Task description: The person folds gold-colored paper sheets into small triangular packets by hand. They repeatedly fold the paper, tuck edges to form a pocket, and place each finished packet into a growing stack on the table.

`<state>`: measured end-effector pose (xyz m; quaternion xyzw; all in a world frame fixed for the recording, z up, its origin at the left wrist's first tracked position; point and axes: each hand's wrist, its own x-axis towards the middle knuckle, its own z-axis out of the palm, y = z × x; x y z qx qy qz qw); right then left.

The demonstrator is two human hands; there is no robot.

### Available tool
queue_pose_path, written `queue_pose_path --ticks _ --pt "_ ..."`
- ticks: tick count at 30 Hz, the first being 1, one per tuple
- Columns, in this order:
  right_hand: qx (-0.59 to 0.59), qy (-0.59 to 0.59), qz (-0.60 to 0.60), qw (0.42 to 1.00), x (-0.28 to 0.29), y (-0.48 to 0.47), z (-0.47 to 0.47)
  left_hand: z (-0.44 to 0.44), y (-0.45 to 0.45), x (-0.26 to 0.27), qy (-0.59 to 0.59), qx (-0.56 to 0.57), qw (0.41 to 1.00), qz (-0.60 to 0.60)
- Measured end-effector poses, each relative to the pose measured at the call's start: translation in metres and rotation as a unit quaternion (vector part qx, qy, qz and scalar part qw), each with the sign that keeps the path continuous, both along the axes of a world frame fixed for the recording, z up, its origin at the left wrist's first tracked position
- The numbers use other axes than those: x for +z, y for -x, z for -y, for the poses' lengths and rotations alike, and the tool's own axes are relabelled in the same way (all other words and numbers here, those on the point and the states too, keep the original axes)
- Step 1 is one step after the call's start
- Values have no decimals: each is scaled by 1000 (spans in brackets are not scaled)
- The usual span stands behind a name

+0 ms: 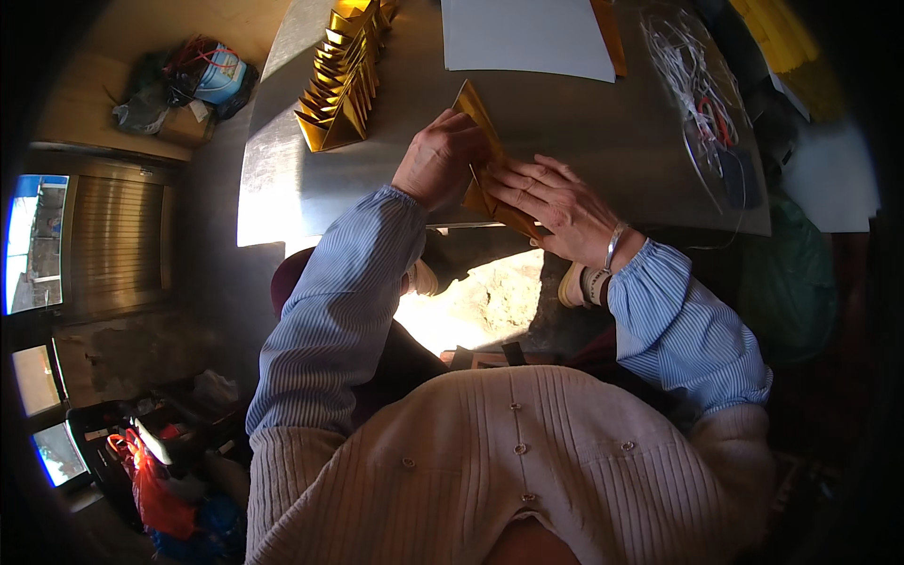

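A folded piece of gold foil paper (482,116) is between my two hands at the near edge of the metal tabletop (593,134). My left hand (445,155) grips its upper left side, the fingertips partly hidden by the folds. Against its right side lie the flattened fingers of my right hand (554,201), with the thumb low near the paper's lower tip. That lower end reaches out over the table's edge. Farther left stands a row of nested, folded gold paper pieces (342,85), their points sticking up.
White sheets (526,35) lie at the far middle, orange paper (611,32) showing beneath. To the right are a bundle of white strings (681,78) and red-handled scissors (717,121). A green bag (784,282) stands beside the table. Bags and a blue bucket (220,74) sit at far left.
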<state>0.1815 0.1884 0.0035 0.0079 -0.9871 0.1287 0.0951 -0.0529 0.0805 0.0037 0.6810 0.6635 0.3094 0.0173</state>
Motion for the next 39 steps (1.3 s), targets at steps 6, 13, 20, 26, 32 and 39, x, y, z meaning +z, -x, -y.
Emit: queue_pose_path --ticks 6,13,20,26,32,39 --pt "-4 -51 -70 996 -24 4 2 26 -5 0 -8 -22 999 -44" --pt "-63 -13 -109 992 -19 11 32 57 3 4 84 -92 992 -2" --pt "26 27 -108 993 -2 19 -3 67 -15 -6 63 -40 997 15" --pt "53 125 -63 989 5 23 -22 68 -12 -10 74 -36 997 13" --pt "-41 335 -6 941 7 30 -28 71 -16 -6 57 21 997 36" --pt "-40 294 -17 955 13 41 -23 73 -24 -3 45 94 990 90"
